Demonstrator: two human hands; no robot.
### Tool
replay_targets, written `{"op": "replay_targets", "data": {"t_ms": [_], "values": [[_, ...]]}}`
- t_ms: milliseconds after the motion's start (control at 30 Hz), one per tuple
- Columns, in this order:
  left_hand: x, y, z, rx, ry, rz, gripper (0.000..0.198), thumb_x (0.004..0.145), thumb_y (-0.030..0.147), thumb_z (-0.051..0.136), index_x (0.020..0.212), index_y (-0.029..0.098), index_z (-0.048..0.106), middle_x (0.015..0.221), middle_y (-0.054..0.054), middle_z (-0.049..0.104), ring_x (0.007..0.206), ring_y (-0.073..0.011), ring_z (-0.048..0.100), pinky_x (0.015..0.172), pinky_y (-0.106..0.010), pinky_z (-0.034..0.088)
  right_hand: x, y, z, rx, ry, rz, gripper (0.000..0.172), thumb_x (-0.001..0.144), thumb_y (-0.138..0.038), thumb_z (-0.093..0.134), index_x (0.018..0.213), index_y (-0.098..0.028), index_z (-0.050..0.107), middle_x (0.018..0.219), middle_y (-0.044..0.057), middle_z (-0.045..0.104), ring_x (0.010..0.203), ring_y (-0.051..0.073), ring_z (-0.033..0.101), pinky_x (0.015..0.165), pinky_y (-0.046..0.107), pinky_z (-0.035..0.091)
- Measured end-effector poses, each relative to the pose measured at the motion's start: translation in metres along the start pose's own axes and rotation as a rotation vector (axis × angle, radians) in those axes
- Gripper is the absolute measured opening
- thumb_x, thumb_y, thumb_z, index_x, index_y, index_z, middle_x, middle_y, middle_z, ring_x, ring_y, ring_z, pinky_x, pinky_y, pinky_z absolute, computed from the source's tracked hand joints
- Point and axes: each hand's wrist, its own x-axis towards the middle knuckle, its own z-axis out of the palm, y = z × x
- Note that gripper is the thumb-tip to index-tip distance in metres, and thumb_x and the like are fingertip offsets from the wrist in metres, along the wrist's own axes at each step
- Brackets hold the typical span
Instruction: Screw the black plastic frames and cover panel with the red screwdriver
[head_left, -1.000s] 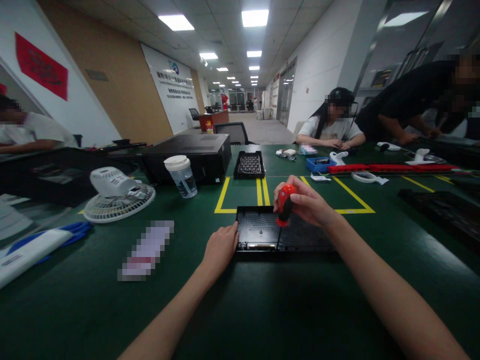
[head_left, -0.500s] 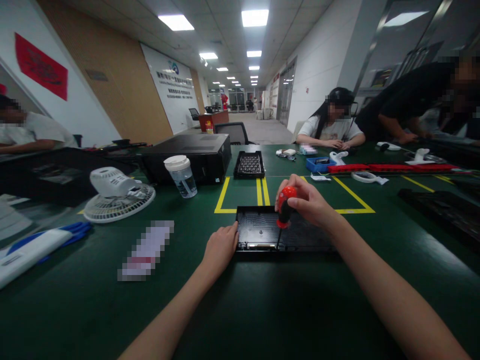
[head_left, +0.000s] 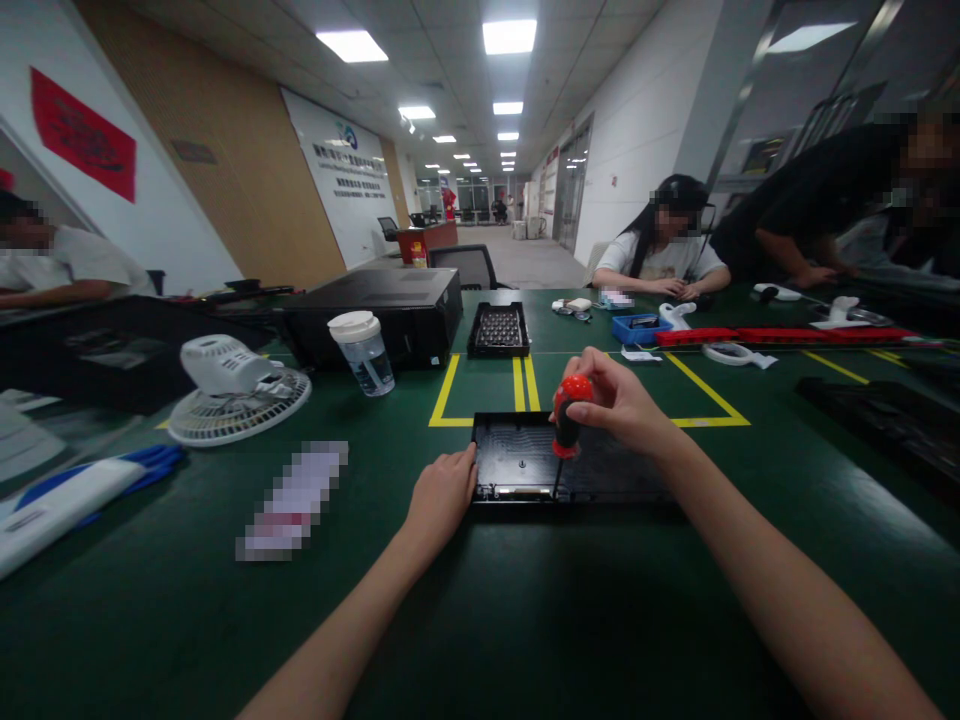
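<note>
A shallow black rectangular panel (head_left: 495, 447) with raised edges lies on the green table in front of me. My left hand (head_left: 441, 492) grips its left edge, fingers over the rim. In my right hand (head_left: 611, 400) is a screwdriver (head_left: 570, 415) with a red and black handle. It stands nearly upright, and its tip meets the panel's near edge beside a pale metal strip (head_left: 525, 491). Whether a screw sits under the tip is too small to tell. My right forearm and hand hide part of the panel's right side.
Past the panel are yellow tape lines (head_left: 487, 422) and a black tray of small parts (head_left: 499, 330). A lidded cup (head_left: 362, 352), a white fan (head_left: 238, 392) and a large black case (head_left: 375, 310) stand at left. A blue bin (head_left: 637, 329) is farther right. Other people sit around.
My right fingers have shifted slightly around the screwdriver handle, which has turned a little. The tip stays at the same spot. My left hand and the panel have not moved.
</note>
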Motion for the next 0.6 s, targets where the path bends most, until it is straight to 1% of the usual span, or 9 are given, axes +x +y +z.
{"op": "replay_targets", "data": {"t_ms": [367,600], "values": [[-0.0007,0.001,-0.0021,0.012,-0.011,0.006,0.04,0.091,0.03,0.031,0.126,0.016,0.043,0.107,-0.008,0.062,0.093,-0.0178,0.057,0.079,-0.028,0.043,0.0013,0.0002,0.0034,-0.071,0.054,0.006,0.037,0.063,-0.021,0.073,0.078,-0.018,0.039,0.079,-0.003,0.047,0.063,0.01,0.056,0.058,0.023,0.045],[0.0001,0.0003,-0.0006,0.012,-0.022,-0.01,0.04,0.091,0.031,0.032,0.127,0.018,0.042,0.107,-0.009,0.062,0.093,-0.0172,0.057,0.078,-0.028,0.043,0.002,0.0024,0.0073,-0.136,0.117,-0.037,0.04,0.059,-0.018,0.076,0.076,-0.019,0.04,0.075,-0.004,0.045,0.06,0.007,0.048,0.054,0.02,0.038]]}}
